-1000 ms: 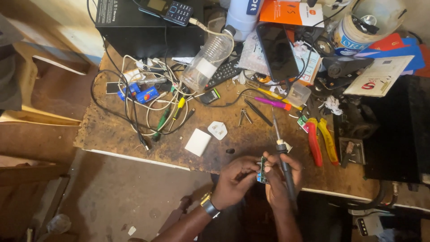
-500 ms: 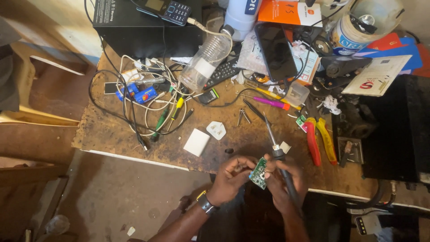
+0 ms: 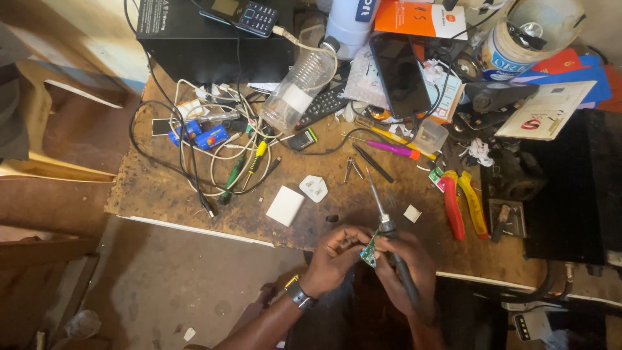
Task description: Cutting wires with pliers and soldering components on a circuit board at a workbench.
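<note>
My left hand (image 3: 332, 259), with a watch on its wrist, pinches a small green circuit board (image 3: 369, 249) near the front edge of the worn wooden bench (image 3: 162, 188). My right hand (image 3: 405, 269) touches the board's other side and grips a soldering iron (image 3: 383, 220) by its dark handle. The iron's thin metal tip points up and away from me over the bench. Just beyond my hands lie a white square charger case (image 3: 286, 206), a white plug piece (image 3: 315, 188) and a small white block (image 3: 412, 213).
A tangle of cables (image 3: 214, 155), a clear plastic bottle (image 3: 299, 87), tweezers (image 3: 372, 162), screwdrivers, a dark phone (image 3: 400, 71) and red and yellow-handled pliers (image 3: 461, 204) crowd the bench. A black box (image 3: 194, 39) stands at the back left. Dirt floor lies below left.
The green board has tilted flatter between my hands and sits a little lower. The soldering iron has shifted slightly left with its tip still pointing away.
</note>
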